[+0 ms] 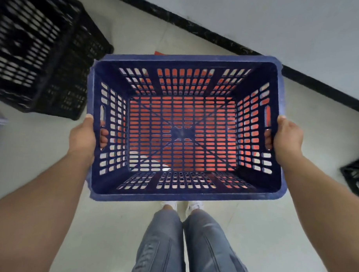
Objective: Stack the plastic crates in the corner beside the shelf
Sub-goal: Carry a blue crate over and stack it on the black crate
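I hold an empty blue slotted crate (182,194) in the air in front of me, seen from above. My left hand (84,135) grips its left handle slot, fingers hooked through from outside. My right hand (286,139) grips the right handle slot the same way. Through the blue crate's slots I see something red, a red crate (158,53) lying on the floor directly beneath; only a small red corner shows past the far rim. A stack of black crates (41,55) stands at the upper left.
A white wall with a black skirting strip (218,38) runs diagonally across the top right. Another black crate (356,178) peeks in at the right edge. My legs and white shoes (180,205) stand on the pale tiled floor (41,151).
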The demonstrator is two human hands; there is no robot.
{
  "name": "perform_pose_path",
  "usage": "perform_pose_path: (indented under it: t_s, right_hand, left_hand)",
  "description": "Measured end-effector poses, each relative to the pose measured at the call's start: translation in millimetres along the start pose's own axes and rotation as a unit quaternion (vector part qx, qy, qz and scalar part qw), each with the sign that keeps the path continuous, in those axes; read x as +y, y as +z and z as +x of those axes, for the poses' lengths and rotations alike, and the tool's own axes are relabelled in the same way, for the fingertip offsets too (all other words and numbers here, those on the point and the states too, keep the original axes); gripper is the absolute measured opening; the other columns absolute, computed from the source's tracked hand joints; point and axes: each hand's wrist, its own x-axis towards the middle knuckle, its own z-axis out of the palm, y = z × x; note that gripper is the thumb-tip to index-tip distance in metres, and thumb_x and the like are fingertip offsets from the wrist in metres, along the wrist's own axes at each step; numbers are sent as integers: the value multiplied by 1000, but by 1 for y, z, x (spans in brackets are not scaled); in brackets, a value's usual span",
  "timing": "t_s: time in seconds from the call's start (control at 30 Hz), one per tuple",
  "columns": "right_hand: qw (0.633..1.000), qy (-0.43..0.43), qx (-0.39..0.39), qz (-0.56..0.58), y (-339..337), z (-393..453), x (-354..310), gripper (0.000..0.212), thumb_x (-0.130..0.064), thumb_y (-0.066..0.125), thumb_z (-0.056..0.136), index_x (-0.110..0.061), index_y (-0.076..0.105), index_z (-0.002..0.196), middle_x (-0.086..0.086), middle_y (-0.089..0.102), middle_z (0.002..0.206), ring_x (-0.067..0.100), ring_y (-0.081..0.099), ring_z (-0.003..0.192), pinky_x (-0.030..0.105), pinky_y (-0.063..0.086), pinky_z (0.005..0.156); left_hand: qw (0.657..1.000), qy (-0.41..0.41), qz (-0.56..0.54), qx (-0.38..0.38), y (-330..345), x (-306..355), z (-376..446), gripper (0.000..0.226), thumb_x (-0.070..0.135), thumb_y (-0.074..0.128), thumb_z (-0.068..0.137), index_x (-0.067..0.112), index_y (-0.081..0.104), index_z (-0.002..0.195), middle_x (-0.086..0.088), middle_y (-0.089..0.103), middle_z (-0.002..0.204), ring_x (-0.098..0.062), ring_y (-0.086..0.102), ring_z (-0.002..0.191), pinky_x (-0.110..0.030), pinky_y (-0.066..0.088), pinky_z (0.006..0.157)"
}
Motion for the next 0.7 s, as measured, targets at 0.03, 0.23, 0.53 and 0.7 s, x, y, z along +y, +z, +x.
perform_pose_path:
  t_s: [0.03, 0.23, 0.53, 0.7]
  right_hand:
    - [1000, -10, -9, -12, -1, -10, -10, 31, -32, 37, 91, -15, 54, 72, 5, 53, 60, 20, 43, 46, 31, 37, 46]
    - [994, -77, -58, -59, 5, -69, -77, 35, -35, 36, 93, -14, 54, 71, 7, 55, 62, 21, 44, 47, 31, 39, 48]
    - [971, -164, -138, -107, 48, -136, -166, 40, -29, 36, 94, -5, 56, 69, 10, 55, 59, 24, 44, 46, 32, 38, 47]
    - [956, -197, -163, -141, 102, -163, -216, 40, -31, 38, 92, -3, 60, 73, 12, 59, 62, 25, 47, 48, 33, 41, 49]
  left_hand:
    - [1000, -1, -11, 9, -12, 4, -13, 42, 49, 37, 94, 18, 59, 75, 4, 56, 50, -10, 42, 40, -21, 37, 39]
    - [995, -6, -50, 82, -82, 27, -78, 43, 47, 37, 95, 15, 60, 77, -4, 55, 65, -13, 44, 46, -27, 40, 48]
    - [978, -4, -128, 165, -165, 49, -125, 41, 42, 37, 96, 12, 60, 82, -7, 56, 68, -19, 45, 53, -31, 41, 53]
    - [963, -22, -190, 191, -207, 61, -114, 39, 41, 39, 96, 10, 60, 84, -7, 56, 67, -18, 45, 53, -30, 40, 52]
